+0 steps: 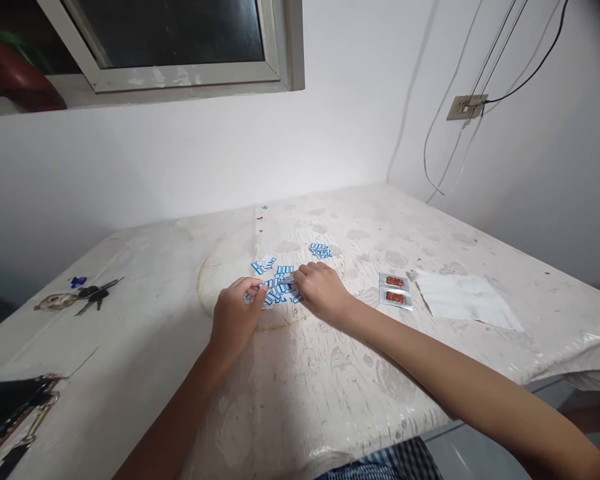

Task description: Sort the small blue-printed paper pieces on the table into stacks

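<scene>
Small flat pieces with blue and white markings (pixel 280 293) lie in a loose pile on the table, between and under my hands. My left hand (pixel 236 308) is at the pile's left side, thumb and forefinger pinched together on one thin blue-and-white piece. On the right side, my right hand (pixel 323 290) has its fingers curled down over the other end of what looks like the same piece. Its fingertips are partly hidden. Behind my right hand rests a smaller cluster of the same blue-and-white pieces (pixel 321 251).
To the right are silver packets with reddish-brown windows (pixel 395 291) and a white cloth or paper (pixel 465 300). Keys (pixel 94 293) lie at the left, and a black bag or pouch (pixel 10 413) sits at the near left corner. A wall socket (pixel 466 107) has hanging cables.
</scene>
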{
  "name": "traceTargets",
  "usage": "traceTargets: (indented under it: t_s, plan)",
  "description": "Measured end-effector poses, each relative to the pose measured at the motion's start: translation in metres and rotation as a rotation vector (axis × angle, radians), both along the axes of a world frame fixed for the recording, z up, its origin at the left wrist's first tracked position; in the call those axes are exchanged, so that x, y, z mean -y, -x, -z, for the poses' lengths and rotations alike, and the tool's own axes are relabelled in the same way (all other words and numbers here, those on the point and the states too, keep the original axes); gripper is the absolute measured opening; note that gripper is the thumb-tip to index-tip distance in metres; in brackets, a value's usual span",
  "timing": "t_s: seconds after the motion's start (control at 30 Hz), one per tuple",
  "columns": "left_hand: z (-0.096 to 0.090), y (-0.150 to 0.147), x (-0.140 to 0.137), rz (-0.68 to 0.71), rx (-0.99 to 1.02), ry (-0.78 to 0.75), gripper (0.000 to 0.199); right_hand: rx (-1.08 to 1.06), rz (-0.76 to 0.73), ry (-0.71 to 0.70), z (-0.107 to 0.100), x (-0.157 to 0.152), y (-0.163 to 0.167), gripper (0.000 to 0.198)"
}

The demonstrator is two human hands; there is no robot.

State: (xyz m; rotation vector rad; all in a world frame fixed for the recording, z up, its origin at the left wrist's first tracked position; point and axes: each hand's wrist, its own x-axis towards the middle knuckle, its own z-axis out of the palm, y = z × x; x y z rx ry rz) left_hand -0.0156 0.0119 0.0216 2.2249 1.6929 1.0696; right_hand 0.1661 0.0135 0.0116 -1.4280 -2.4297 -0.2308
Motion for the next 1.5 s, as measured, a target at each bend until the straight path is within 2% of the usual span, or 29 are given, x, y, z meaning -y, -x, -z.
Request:
traceTargets:
  t_s: [0.13, 0.33, 0.5, 0.63, 0.77, 0.83, 0.97, 1.07, 1.13, 1.3, 1.5]
  plan:
    - [-0.003, -0.001, 0.001, 0.004, 0.004, 0.047, 0.026, 0.047, -0.122, 0.035, -0.004, 0.000, -0.006, 0.011]
    - [-0.006, -0.001, 0.003, 0.167, 0.076, 0.311, 0.025, -0.084, 0.135, -0.005, -0.005, -0.008, -0.016, 0.022]
    - [-0.001, 0.001, 0.000, 0.210, 0.073, 0.337, 0.024, -0.260, 0.074, 0.079, -0.010, -0.009, -0.017, 0.023]
    - [0.001, 0.002, -0.001, 0.200, 0.068, 0.337, 0.024, -0.577, 0.034, 0.214, -0.007, -0.009, -0.014, 0.030]
    - [0.006, 0.002, -0.001, 0.203, 0.089, 0.350, 0.025, -0.896, -0.052, 0.380, 0.003, -0.015, -0.013, 0.018]
    - [0.009, 0.001, -0.001, 0.217, 0.092, 0.355, 0.024, -1.037, -0.082, 0.460, 0.004, -0.016, -0.013, 0.018]
    - [0.015, -0.001, -0.001, 0.229, 0.054, 0.360, 0.023, -1.181, -0.080, 0.608, -0.003, -0.011, -0.012, 0.030]
    - [0.016, -0.001, -0.001, 0.242, 0.050, 0.366, 0.024, -1.182, -0.056, 0.688, -0.005, -0.008, -0.011, 0.026]
    - [0.016, -0.001, 0.000, 0.256, 0.060, 0.377, 0.023, -1.128, -0.053, 0.674, -0.002, -0.008, -0.010, 0.023]
    - [0.014, 0.001, 0.002, 0.268, 0.049, 0.377, 0.023, -0.915, -0.038, 0.492, 0.004, -0.007, -0.011, 0.019]
    - [0.007, 0.002, 0.004, 0.266, 0.043, 0.379, 0.020, -0.803, 0.031, 0.343, 0.004, -0.008, -0.017, 0.019]
